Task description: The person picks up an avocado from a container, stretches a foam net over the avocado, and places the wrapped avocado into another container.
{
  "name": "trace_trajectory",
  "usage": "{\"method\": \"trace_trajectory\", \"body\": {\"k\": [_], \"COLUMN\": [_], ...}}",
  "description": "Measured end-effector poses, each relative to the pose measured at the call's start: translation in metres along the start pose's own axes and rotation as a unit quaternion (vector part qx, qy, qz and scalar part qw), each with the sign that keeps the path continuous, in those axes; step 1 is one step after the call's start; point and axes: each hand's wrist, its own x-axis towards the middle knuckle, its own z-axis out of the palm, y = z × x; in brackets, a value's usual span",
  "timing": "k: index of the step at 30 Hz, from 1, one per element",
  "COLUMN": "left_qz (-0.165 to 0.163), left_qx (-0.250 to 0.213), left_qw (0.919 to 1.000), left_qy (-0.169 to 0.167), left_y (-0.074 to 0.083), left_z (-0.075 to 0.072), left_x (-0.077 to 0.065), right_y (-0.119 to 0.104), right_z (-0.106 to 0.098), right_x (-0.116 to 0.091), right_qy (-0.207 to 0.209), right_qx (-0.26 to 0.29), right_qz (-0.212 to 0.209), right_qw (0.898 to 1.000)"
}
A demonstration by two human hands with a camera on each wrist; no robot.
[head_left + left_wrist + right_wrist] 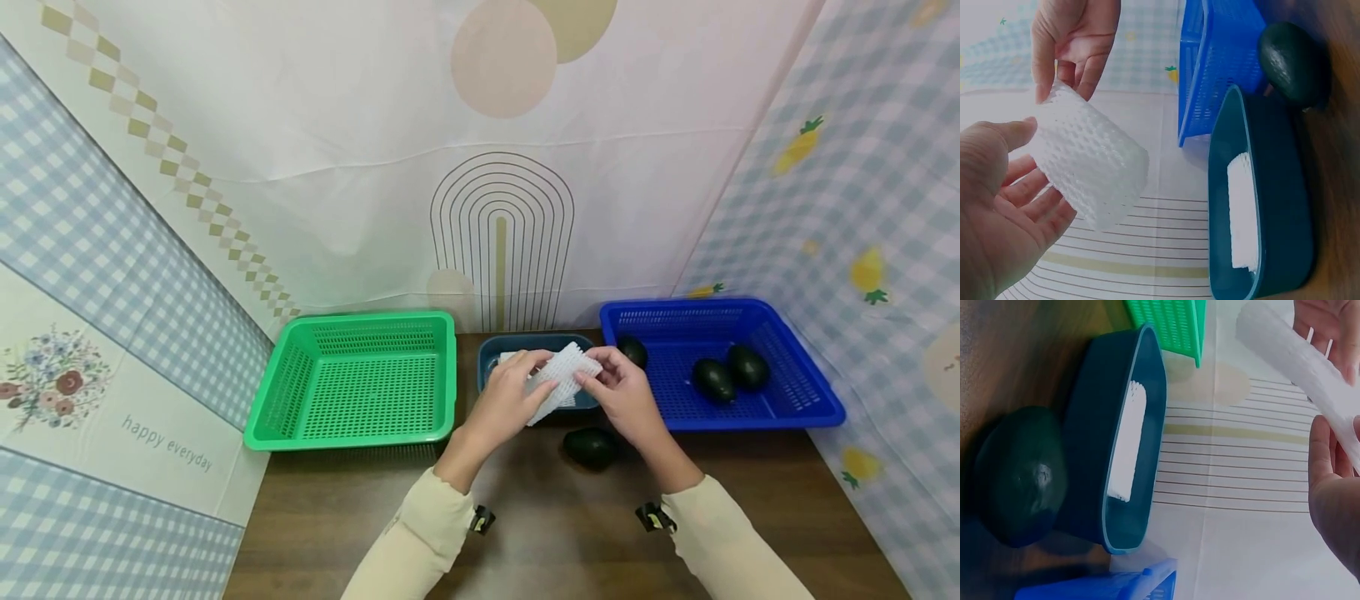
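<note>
A white foam net sleeve (561,377) is held up in front of me between both hands, above the teal tub (491,343). My left hand (512,395) grips one side, thumb on the near face and fingers behind it, as the left wrist view shows. My right hand (624,392) pinches the sleeve's opposite edge. In the left wrist view the sleeve (1094,159) looks flattish, with no fruit visible in it. More white foam (1127,444) lies inside the tub. A dark green avocado (590,448) rests on the table, just nearer to me than the tub.
On the left stands a green basket (255,433) with nothing visible in it. To the right, a blue basket (813,404) contains 3 visible avocados, one of them (712,381) near its middle. A patterned cloth (360,233) hangs behind the wooden table (360,517).
</note>
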Motion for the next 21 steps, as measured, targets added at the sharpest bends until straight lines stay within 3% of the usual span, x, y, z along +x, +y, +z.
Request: {"method": "trace_trajectory", "body": {"k": [4, 8, 11, 15, 18, 21], "left_qz": [0.004, 0.012, 0.018, 0.026, 0.031, 0.036], "left_qx": [-0.007, -0.017, -0.017, -0.014, -0.016, -0.014], "left_qw": [0.9999, 0.9994, 0.9992, 0.9990, 0.9988, 0.9987], "left_qy": [0.013, 0.027, 0.030, 0.033, 0.033, 0.034], "left_y": [0.001, 0.001, 0.001, 0.001, 0.003, 0.004], "left_z": [0.003, 0.004, 0.004, 0.004, 0.004, 0.005], "left_x": [0.002, 0.001, 0.000, -0.001, -0.002, -0.002], "right_y": [-0.004, -0.009, -0.015, -0.025, -0.028, -0.028], "right_z": [0.002, -0.001, -0.006, -0.011, -0.012, -0.014], "right_x": [-0.003, -0.004, -0.003, 0.000, 0.002, 0.004], "right_qy": [0.001, 0.034, 0.060, 0.034, 0.007, -0.007], "right_qx": [-0.003, -0.076, -0.177, -0.270, -0.301, -0.314], "right_qz": [-0.012, -0.099, -0.188, -0.259, -0.280, -0.282], "right_qw": [1.000, 0.992, 0.964, 0.927, 0.911, 0.907]}}
